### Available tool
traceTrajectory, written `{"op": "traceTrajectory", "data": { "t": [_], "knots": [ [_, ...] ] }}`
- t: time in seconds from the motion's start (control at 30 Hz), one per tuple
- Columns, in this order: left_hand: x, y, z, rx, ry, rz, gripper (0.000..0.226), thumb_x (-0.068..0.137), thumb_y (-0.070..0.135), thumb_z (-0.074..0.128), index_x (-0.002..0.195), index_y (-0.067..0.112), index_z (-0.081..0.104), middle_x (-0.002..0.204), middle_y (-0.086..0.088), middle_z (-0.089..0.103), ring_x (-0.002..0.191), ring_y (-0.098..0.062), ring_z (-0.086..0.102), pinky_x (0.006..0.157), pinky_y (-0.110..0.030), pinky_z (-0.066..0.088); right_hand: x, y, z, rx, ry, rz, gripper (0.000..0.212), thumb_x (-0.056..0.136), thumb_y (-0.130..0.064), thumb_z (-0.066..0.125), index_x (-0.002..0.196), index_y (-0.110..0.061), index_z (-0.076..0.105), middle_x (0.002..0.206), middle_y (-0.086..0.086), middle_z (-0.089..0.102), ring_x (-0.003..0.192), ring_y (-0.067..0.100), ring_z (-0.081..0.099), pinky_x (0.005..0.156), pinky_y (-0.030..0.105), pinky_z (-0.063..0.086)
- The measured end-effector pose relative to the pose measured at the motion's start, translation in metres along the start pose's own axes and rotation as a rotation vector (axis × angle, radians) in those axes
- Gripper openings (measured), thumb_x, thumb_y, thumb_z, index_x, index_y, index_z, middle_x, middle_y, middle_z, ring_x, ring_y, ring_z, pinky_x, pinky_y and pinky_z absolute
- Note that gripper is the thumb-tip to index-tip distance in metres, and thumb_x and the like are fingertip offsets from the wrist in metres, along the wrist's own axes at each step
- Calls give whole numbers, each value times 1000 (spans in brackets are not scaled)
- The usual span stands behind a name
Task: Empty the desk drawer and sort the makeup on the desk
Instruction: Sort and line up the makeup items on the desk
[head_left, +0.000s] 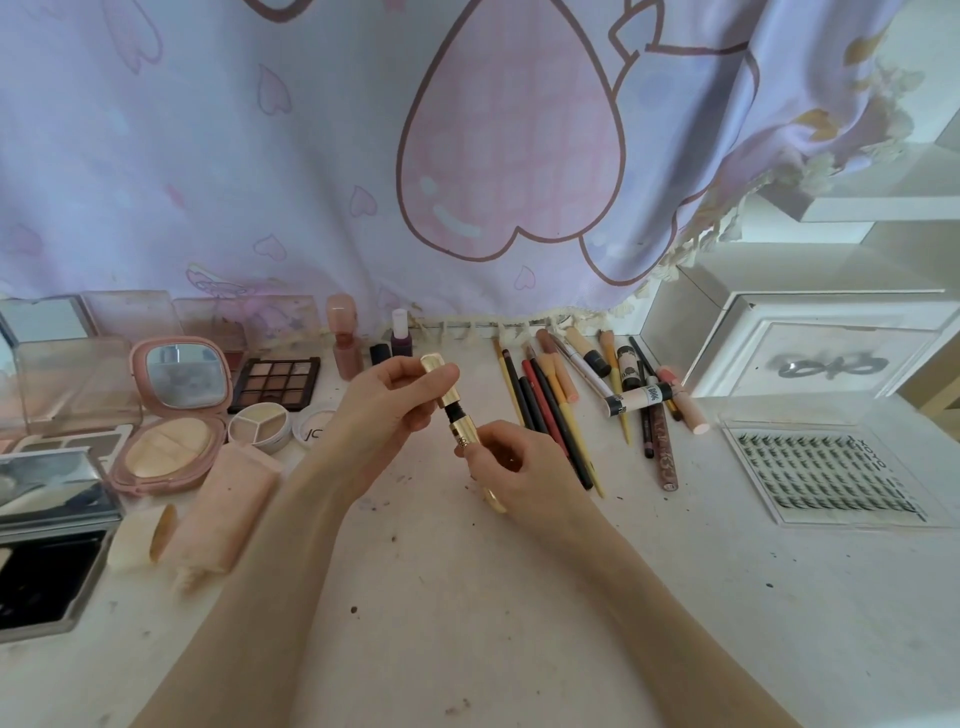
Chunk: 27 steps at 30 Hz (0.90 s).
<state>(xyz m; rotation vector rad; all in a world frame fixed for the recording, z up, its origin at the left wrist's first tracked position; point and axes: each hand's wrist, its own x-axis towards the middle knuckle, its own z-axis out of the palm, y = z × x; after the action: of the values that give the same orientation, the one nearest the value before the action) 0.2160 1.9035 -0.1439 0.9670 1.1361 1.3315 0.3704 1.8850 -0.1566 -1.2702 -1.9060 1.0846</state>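
While left hand pinches cap, right hand grips tube.

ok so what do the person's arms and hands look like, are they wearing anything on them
Both forearms are bare as far as the picture shows: no sleeves, gloves, watch or bracelets in view. The left hand shows no rings. The right hand shows none either, though some of its fingers are hidden. The nails look short and unpainted.

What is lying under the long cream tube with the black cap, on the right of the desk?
The cream tube lies across several pencils and brushes, among them a yellow pencil and a dark one. The parts directly beneath it are covered.
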Motion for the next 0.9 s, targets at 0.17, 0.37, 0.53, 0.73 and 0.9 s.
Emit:
{"op": "traceTrajectory", "data": {
  "t": [0.17,0.37,0.53,0.73,0.9],
  "knots": [
    [1,0,-7,251,97,-80,43,68,31,77,98,6,57,61,3,63,59,-12,48,56,-23,37,-1,1,2,-144,-3,25,10,86,-34,62,86,-23,64,80,-8,57,67,4,49,59,12,37],
    [-3,5,-11,884,94,62,26,80,43,65,95,24,55,79,6,66,71,-9,61,67,-24,48,-3,-13,10,-131,-95,169,24,84,-36,65,96,-16,67,87,-1,67,74,10,60,73,25,52],
    [0,10,-24,948,190,240,11,89,30,58,95,22,62,80,12,60,75,-1,55,66,-14,40,-1,-28,21,-222,-147,215,26,86,-37,62,103,-18,61,88,0,62,69,8,54,60,18,43],
    [-2,22,-33,702,352,363,15,94,17,49,89,17,64,72,6,64,59,0,57,64,-17,45,-3,-38,45,-253,-172,214,32,88,-37,59,110,-15,56,97,6,64,83,23,65,79,39,56],
    [-4,27,-39,614,400,397,18,94,14,48,88,11,64,69,-3,63,53,4,54,55,-5,40,-3,-45,54,-219,-74,172,35,85,-39,63,101,-8,68,94,8,67,84,23,64,80,37,54]
  ]
}}
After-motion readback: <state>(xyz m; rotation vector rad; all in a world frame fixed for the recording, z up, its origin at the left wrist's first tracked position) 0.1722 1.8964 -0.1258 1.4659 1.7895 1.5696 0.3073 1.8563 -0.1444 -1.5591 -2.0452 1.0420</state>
